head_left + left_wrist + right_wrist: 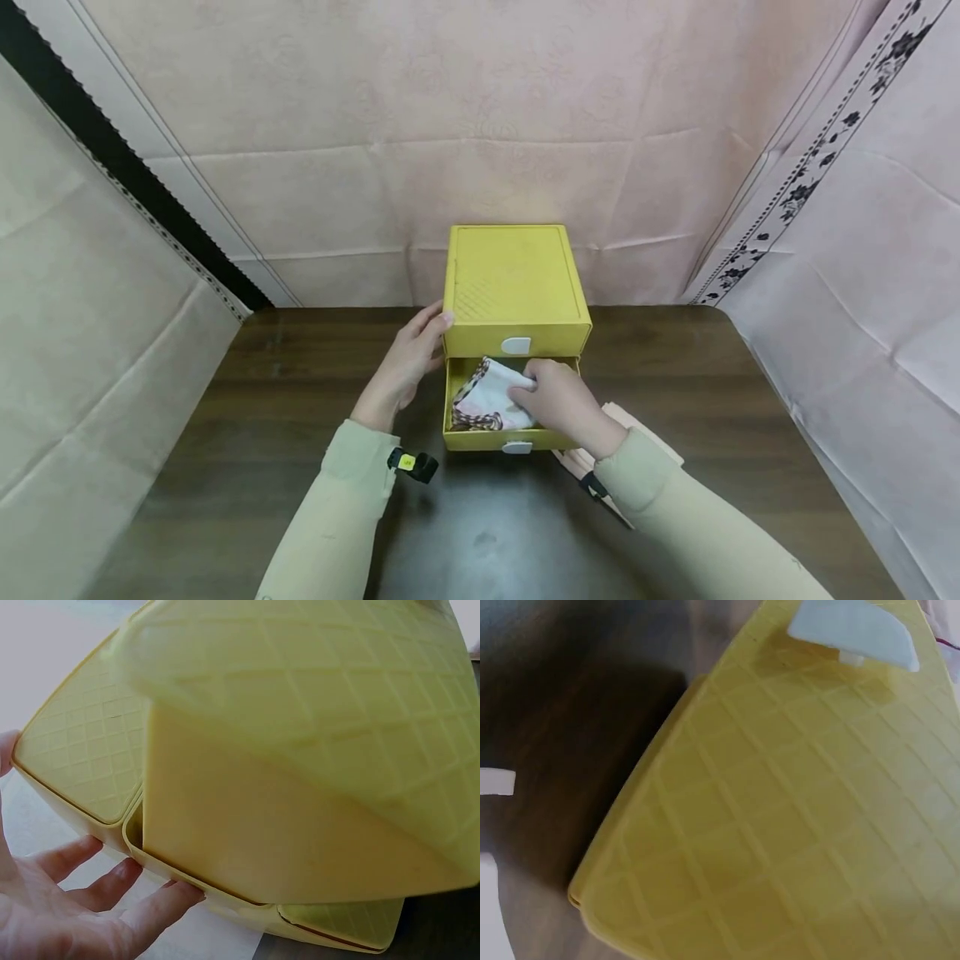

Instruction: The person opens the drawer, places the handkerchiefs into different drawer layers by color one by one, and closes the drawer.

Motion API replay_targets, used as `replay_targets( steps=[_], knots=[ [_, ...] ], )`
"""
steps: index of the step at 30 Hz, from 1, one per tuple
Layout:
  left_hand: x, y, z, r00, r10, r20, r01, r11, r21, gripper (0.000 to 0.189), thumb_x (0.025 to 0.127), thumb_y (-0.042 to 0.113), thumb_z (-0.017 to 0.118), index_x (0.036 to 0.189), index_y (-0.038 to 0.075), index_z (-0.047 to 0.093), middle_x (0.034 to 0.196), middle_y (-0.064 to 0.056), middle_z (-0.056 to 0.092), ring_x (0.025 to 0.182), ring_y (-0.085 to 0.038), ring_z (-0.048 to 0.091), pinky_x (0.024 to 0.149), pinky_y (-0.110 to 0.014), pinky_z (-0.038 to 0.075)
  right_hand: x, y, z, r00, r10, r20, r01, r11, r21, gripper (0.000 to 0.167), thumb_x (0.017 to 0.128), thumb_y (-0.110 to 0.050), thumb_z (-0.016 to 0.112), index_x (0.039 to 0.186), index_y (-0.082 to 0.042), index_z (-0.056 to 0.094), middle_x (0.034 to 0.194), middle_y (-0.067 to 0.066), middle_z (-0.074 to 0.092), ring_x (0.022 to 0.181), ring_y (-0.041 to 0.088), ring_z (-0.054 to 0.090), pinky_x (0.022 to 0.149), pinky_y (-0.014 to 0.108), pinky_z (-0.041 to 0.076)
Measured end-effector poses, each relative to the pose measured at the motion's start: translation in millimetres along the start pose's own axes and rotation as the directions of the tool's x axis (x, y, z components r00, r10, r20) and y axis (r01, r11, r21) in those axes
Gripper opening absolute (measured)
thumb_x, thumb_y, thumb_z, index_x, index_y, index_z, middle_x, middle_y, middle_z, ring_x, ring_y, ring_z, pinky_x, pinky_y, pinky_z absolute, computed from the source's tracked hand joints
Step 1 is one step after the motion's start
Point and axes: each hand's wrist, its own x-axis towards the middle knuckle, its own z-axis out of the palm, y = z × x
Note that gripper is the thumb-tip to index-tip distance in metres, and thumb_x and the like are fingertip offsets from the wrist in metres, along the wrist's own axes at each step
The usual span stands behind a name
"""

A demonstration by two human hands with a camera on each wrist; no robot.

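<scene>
A small yellow two-drawer box point(517, 279) stands at the back of the table, its lower drawer point(480, 442) pulled out. In that drawer lies a folded white handkerchief point(491, 392) with a brown patterned border. My right hand point(558, 400) reaches into the drawer and pinches the handkerchief's right side between thumb and fingers. My left hand point(412, 354) rests against the box's left side, thumb near the upper front corner. In the left wrist view its fingers point(112, 885) touch the yellow side. The right wrist view shows the drawer front with its white handle point(855, 634), but not the hand.
A pale flat item point(645, 433) lies on the brown table point(300, 450) under my right forearm, partly hidden by it. Light cloth curtains point(487, 150) hang behind the table and along both sides.
</scene>
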Motion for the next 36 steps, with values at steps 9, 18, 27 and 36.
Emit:
replay_targets(
  steps=[9, 18, 27, 36],
  knots=[
    [-1.3, 1.5, -2.3, 1.000, 0.011, 0.001, -0.011, 1.000, 0.002, 0.064, 0.092, 0.057, 0.056, 0.147, 0.029, 0.040, 0.141, -0.005, 0.045, 0.126, -0.028, 0.048, 0.102, -0.053, 0.039, -6.5, -6, -9, 0.996, -0.083, -0.009, 0.080, 0.981, -0.176, 0.034, 0.089, -0.021, 0.066, 0.061, -0.012, 0.050, 0.058, -0.001, 0.033, 0.058, 0.018, 0.039, 0.055, 0.031, 0.033],
    [0.0, 0.9, -1.5, 1.000, 0.007, 0.017, -0.007, 1.000, -0.004, 0.065, 0.091, 0.058, 0.056, 0.147, 0.029, 0.040, 0.143, -0.004, 0.043, 0.127, -0.027, 0.047, 0.103, -0.053, 0.038, -3.6, -1, -12, 0.997, 0.016, -0.082, -0.028, 0.990, -0.141, 0.031, 0.093, -0.021, 0.066, 0.067, -0.009, 0.055, 0.059, 0.003, 0.045, 0.054, 0.019, 0.045, 0.049, 0.031, 0.038],
    [-0.5, 0.6, -2.5, 1.000, -0.007, 0.015, 0.006, 1.000, 0.025, 0.064, 0.091, 0.060, 0.054, 0.147, 0.032, 0.038, 0.144, -0.003, 0.043, 0.129, -0.026, 0.045, 0.102, -0.051, 0.039, -4.1, -2, -6, 0.996, 0.048, 0.076, -0.037, 0.989, -0.141, 0.031, 0.093, -0.023, 0.064, 0.066, -0.009, 0.057, 0.057, 0.001, 0.042, 0.052, 0.017, 0.043, 0.052, 0.030, 0.038],
    [0.4, 0.1, -1.4, 1.000, 0.001, 0.010, -0.001, 1.000, 0.010, 0.066, 0.090, 0.060, 0.056, 0.147, 0.031, 0.039, 0.143, -0.004, 0.044, 0.127, -0.027, 0.047, 0.102, -0.053, 0.038, -17.8, -3, -26, 0.998, 0.020, -0.062, -0.026, 0.994, -0.108, 0.024, 0.089, -0.031, 0.071, 0.086, -0.008, 0.068, 0.074, 0.000, 0.063, 0.066, 0.016, 0.058, 0.062, 0.034, 0.048]
  ],
)
